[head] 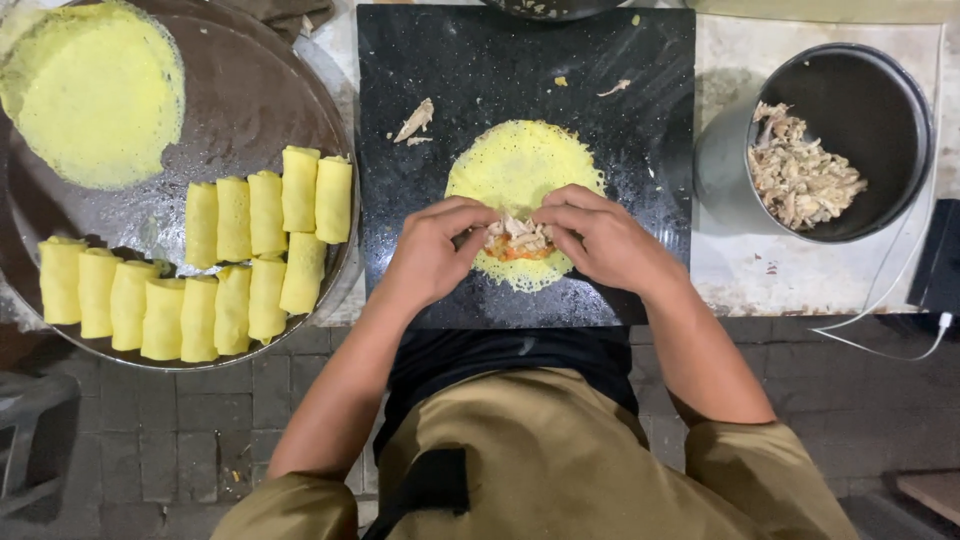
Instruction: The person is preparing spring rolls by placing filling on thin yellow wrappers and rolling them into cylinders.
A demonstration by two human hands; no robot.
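A round yellow crepe (pixel 517 170) lies flat on a black speckled board (pixel 450 80). A small heap of shredded chicken and orange filling (pixel 517 240) sits on the crepe's near part. My left hand (pixel 432 250) and my right hand (pixel 600 238) rest on either side of the heap, fingertips pinching at the filling and the crepe's edge. Both hands touch the filling from above. The near rim of the crepe shows between my wrists.
A round dark tray (pixel 250 90) at the left holds several rolled yellow crepes (pixel 265 215) and a stack of flat crepes (pixel 95 95). A black pot (pixel 880 110) of shredded chicken (pixel 800 175) stands at the right. Scraps (pixel 415 120) lie on the board. A white cable (pixel 900 330) hangs right.
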